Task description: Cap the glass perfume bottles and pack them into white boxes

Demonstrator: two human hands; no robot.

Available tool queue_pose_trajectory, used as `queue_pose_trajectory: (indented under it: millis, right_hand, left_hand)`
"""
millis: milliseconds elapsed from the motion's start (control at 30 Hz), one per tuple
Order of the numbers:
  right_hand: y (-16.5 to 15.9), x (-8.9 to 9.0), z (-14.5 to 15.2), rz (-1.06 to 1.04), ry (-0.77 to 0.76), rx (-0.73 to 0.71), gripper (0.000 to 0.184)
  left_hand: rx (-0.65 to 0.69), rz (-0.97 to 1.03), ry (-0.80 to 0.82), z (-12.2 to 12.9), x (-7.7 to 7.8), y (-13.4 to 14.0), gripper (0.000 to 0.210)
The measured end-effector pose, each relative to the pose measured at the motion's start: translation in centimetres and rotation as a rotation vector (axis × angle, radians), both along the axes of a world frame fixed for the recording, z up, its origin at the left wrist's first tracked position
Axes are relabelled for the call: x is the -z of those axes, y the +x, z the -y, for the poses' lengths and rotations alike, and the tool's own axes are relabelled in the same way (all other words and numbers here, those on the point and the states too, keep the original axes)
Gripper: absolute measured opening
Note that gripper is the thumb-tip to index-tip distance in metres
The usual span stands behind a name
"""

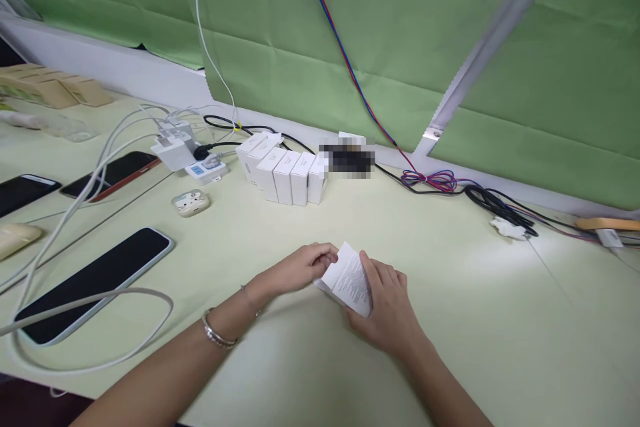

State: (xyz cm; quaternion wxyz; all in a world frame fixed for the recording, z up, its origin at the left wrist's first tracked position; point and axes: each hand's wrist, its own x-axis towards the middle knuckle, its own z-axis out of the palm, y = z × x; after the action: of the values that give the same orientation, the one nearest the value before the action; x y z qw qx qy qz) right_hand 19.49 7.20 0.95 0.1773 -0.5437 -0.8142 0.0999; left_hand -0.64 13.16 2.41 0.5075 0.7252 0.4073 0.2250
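A small white box (350, 283) with lines of fine print is tilted above the tabletop, a flap standing out at its upper end. My right hand (387, 303) grips it from the right, thumb below and fingers along the far edge. On the other side, my left hand (315, 263) has its fingers curled against the flap end. What lies inside the box is hidden. Beyond my hands, several similar white boxes (283, 177) stand upright in a slightly curved row.
Phones (95, 283), an earbud case (191, 202), chargers on a power strip (206, 170) and looping white cables are at left. Coiled black cable (500, 207) and red-blue wires (430, 180) run along the green-covered wall (280, 27). Crumpled white paper (507, 228) lies at right.
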Motion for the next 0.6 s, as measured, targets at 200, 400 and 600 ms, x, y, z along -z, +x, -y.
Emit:
queue_pose_trajectory:
  millis: [200,400,600]
  right_hand:
    - [0.1,-0.5,-0.3,0.054,-0.057,-0.110,0.084]
    - [5.4,-1.2,0.6,0.161,-0.205,-0.048,0.080]
    - [15.2,-1.5,3.4,0.105,-0.338,0.235,0.075]
  left_hand:
    - [0.175,-0.024,0.133,-0.4,0.5,0.6,0.012]
    - [0.159,-0.172,0.219,-0.5,0.1,-0.6,0.017]
    - [0.015,-0.265,0.208,-1.2,0.0,-2.3,0.029]
